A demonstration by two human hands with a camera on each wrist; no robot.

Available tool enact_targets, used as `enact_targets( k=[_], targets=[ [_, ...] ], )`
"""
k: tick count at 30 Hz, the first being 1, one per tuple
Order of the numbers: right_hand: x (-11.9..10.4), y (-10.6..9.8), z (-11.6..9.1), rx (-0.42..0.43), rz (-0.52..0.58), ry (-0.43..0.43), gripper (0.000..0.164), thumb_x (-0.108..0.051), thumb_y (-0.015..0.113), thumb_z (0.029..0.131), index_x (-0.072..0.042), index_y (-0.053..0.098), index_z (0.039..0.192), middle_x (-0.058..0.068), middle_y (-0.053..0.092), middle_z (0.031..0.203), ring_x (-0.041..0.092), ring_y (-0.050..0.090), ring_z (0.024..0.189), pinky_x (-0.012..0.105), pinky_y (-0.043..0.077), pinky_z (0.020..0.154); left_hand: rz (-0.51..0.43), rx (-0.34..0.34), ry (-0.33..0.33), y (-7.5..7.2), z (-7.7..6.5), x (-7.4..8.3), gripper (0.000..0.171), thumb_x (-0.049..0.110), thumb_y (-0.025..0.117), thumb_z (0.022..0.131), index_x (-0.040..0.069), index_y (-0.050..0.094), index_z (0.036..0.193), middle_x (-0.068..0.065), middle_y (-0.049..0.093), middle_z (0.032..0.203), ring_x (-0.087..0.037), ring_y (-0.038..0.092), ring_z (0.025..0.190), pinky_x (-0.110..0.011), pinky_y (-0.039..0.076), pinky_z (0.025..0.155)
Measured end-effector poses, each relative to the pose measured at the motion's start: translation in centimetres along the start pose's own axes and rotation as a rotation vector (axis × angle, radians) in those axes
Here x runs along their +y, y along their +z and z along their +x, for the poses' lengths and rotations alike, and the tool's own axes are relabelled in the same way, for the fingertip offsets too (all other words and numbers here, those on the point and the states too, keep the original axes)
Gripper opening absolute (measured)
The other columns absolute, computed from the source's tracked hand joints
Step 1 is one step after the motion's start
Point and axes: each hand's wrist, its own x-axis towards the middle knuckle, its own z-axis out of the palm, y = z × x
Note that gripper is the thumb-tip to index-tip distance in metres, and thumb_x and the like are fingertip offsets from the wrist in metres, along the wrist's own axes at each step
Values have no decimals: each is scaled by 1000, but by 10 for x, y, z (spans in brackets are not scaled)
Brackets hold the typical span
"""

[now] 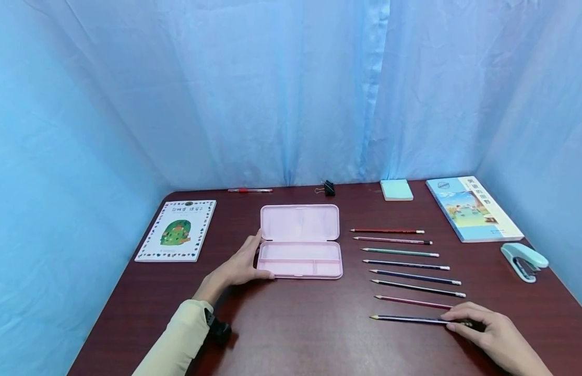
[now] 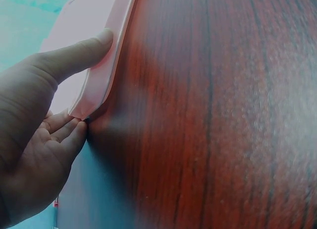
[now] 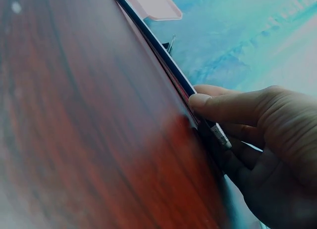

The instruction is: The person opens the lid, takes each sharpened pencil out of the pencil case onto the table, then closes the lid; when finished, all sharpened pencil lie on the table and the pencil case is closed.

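Observation:
A pink pencil case [image 1: 300, 250] lies with its lid raised back, its divided tray bare. My left hand [image 1: 241, 263] holds its near left corner. In the left wrist view, the thumb [image 2: 96, 48] lies on the front wall and the other fingers bend against the side. At the near right, my right hand [image 1: 488, 331] pinches a dark pencil [image 1: 408, 318] close to its eraser end. In the right wrist view, that pencil's white eraser [image 3: 221, 135] shows past the thumb. Just beyond it lies a dark pink pencil [image 1: 413, 301], its right end behind the hand.
Several pencils [image 1: 410, 264] lie in a row, points left, right of the case. A picture book [image 1: 175, 230] lies left. Along the back are a red pen [image 1: 250, 190], binder clip [image 1: 329, 188] and sticky notes [image 1: 396, 189]. A thicker book [image 1: 474, 209] and stapler [image 1: 524, 259] are at right.

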Motion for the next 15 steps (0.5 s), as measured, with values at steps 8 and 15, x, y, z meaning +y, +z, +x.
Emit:
enact_targets(
  k=[8,15],
  targets=[
    [-3,1,0,-29,1,51,19,-25,70,80,-37,67,95,-15,63,93,-5,53,87,21,46,67,2,0,-10,1,-1,-1,117,47,78,67,13,2,149,-8,32,139,-16,34,123,-37,29,103],
    [-26,-13,12,69,33,-135,19,-21,71,80,-31,68,96,-14,62,93,-4,53,84,15,44,65,8,-6,-30,1,-1,-1,118,49,78,67,15,0,149,-7,30,139,-15,33,121,-37,29,103]
  ],
)
